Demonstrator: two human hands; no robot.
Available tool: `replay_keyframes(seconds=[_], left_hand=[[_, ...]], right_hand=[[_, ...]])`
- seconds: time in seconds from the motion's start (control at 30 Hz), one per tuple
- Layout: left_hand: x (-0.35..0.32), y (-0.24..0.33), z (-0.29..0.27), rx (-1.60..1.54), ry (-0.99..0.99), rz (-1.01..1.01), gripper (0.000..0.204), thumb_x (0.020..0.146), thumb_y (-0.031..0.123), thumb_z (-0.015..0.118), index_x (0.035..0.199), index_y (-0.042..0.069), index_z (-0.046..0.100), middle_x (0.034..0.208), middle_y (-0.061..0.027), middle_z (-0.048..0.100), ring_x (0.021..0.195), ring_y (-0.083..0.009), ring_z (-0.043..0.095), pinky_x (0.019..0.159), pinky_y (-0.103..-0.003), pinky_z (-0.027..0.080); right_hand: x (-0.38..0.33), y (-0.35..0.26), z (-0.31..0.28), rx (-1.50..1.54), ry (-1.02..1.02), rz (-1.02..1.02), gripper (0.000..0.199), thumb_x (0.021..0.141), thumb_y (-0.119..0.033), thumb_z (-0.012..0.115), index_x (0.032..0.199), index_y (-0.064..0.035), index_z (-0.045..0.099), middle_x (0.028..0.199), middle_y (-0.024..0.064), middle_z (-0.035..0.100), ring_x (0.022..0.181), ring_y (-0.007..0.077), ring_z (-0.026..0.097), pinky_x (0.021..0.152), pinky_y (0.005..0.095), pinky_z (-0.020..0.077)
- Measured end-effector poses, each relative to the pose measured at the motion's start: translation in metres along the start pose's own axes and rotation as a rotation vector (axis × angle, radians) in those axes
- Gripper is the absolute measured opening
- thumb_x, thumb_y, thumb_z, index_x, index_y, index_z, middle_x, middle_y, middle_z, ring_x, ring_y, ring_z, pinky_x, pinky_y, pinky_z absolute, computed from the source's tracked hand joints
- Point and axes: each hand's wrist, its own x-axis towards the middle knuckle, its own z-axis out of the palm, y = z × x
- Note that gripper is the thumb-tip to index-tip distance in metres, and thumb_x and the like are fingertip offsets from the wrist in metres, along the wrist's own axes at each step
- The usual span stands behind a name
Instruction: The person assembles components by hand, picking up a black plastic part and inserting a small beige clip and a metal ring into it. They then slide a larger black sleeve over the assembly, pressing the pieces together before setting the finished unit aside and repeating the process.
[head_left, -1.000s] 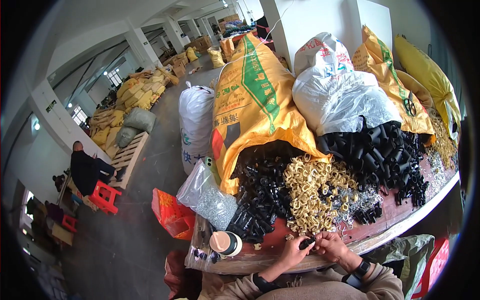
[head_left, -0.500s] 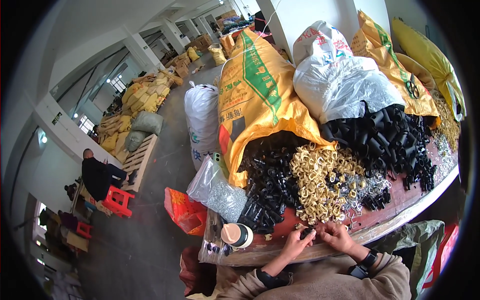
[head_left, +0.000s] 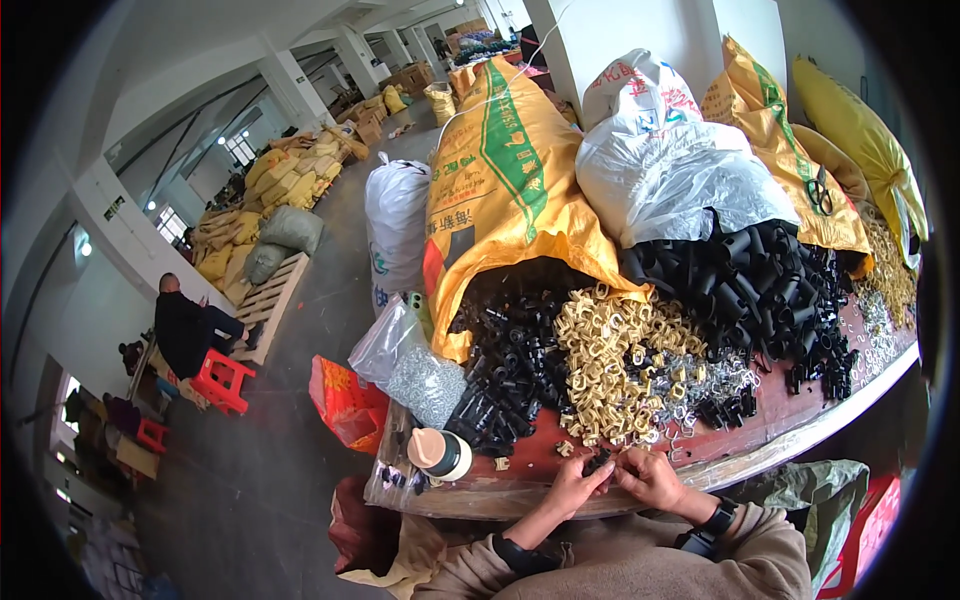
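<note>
Hands meeting at the near edge of the worktop (head_left: 800,440): left hand (head_left: 572,487) and right hand (head_left: 648,478) both pinched on a small black part (head_left: 598,461), dead centre between them, neither nearer. Just beyond, tan clips (head_left: 610,360), then black tubes (head_left: 750,280), yellow sack (head_left: 500,190) farthest. Part's long axis too small to tell.

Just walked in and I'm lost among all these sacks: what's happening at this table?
A seated person works at a red table. The left hand and right hand meet over a small black part at the near edge. Behind lie heaps of tan clips, black tubes and small black fittings spilling from a yellow sack.
</note>
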Motion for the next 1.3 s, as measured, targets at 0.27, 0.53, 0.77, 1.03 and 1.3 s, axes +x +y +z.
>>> replay_keyframes(seconds=[0.27,0.53,0.77,1.03,1.3], left_hand=[[0.035,0.003,0.026,-0.148,-0.056,-0.072,0.015,0.083,0.022,0.054,0.076,0.009,0.052,0.063,0.0045,0.049,0.052,-0.0042,0.044,0.046,-0.017,0.035],[0.045,0.002,0.038,-0.226,-0.163,-0.227,0.018,0.083,0.028,0.053,0.074,0.012,0.050,0.061,0.0054,0.046,0.051,-0.0038,0.042,0.045,-0.017,0.031],[0.031,-0.007,0.042,-0.193,-0.268,-0.294,0.016,0.083,0.029,0.053,0.077,0.014,0.050,0.063,0.0061,0.046,0.052,-0.0033,0.042,0.045,-0.017,0.032],[0.025,-0.008,0.024,-0.667,-0.458,-0.346,0.027,0.083,0.026,0.046,0.100,0.006,0.049,0.083,-0.0055,0.055,0.073,-0.0166,0.054,0.061,-0.028,0.044],[0.016,0.015,0.013,-0.472,-0.315,-0.227,0.027,0.086,0.020,0.046,0.107,0.003,0.048,0.095,-0.0066,0.056,0.081,-0.0152,0.055,0.067,-0.026,0.046]], right_hand=[[-0.005,0.012,-0.020,-0.115,0.196,-0.082,0.008,0.075,-0.004,0.056,0.082,-0.0010,0.053,0.072,0.0133,0.057,0.063,0.0271,0.058,0.055,0.0322,0.0459],[-0.014,0.023,-0.030,-0.142,0.235,-0.095,0.008,0.073,-0.002,0.056,0.081,-0.0016,0.051,0.069,0.0131,0.056,0.062,0.0290,0.057,0.054,0.0331,0.0456],[-0.037,0.008,-0.021,-0.191,0.294,-0.072,0.008,0.074,-0.001,0.053,0.080,-0.0014,0.049,0.070,0.0135,0.055,0.064,0.0290,0.057,0.055,0.0338,0.0448],[-0.038,0.010,-0.015,0.014,0.288,0.144,0.005,0.076,-0.002,0.051,0.080,-0.0013,0.048,0.068,0.0127,0.052,0.062,0.0259,0.053,0.055,0.0317,0.0420],[-0.018,0.005,-0.026,-0.164,0.267,0.001,0.010,0.073,-0.003,0.055,0.081,-0.0024,0.048,0.083,0.0118,0.050,0.074,0.0266,0.048,0.064,0.0340,0.0377]])
